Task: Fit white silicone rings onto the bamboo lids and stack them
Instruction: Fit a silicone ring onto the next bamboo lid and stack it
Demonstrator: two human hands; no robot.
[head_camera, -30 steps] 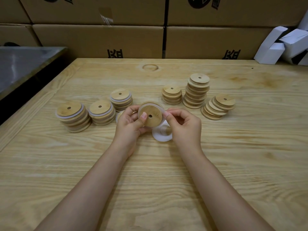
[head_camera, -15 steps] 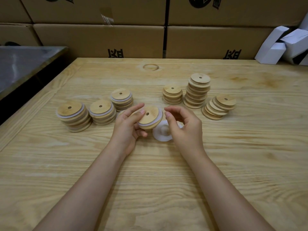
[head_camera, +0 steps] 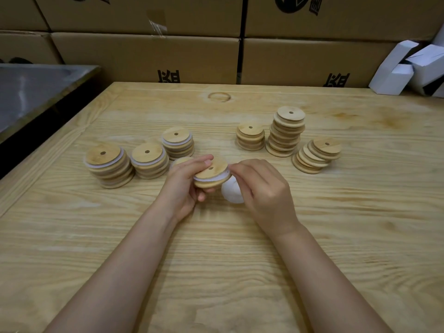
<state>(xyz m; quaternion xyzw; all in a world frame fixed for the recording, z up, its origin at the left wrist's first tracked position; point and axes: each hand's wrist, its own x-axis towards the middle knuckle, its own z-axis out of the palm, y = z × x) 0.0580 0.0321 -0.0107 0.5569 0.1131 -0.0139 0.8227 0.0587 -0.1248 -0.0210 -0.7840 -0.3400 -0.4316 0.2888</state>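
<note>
While the left hand (head_camera: 185, 186) grips a bamboo lid (head_camera: 211, 173) just above the table (head_camera: 216, 260), one finger lies across the lid's top face beside the centre hole and the other fingers (head_camera: 203, 197) curl under its lower edge. Lid is tilted, top face toward the camera. A white silicone ring (head_camera: 204, 180) shows as a thin band round the lid's side, below the top disc.

Right hand (head_camera: 266, 188): fingers curled, tips brought together in a pinch at the lid's right rim, where the ring sits. Whether they hold the ring alone or the rim as well cannot be told.

Loose white rings (head_camera: 231, 192) lie on the table directly under the right hand's fingertips, partly hidden by it.

Left group – three stacks of lids, white bands visible between the discs:
- nearest the left edge, leaning stack (head_camera: 108, 162)
- middle stack (head_camera: 149, 157)
- farther stack (head_camera: 177, 140)

One more lid (head_camera: 180, 161) lies behind the left hand, mostly covered.

Right group – three stacks of bare lids:
- short stack (head_camera: 250, 135)
- tall stack (head_camera: 287, 131), just beside the short one
- slumped stack (head_camera: 314, 155), its lids fanned out toward the right

Surroundings: cardboard boxes (head_camera: 144, 56) stacked along the far edge of the table, white cartons (head_camera: 396, 73) at far right, a grey metal surface (head_camera: 36, 87) beyond the table's left edge.
</note>
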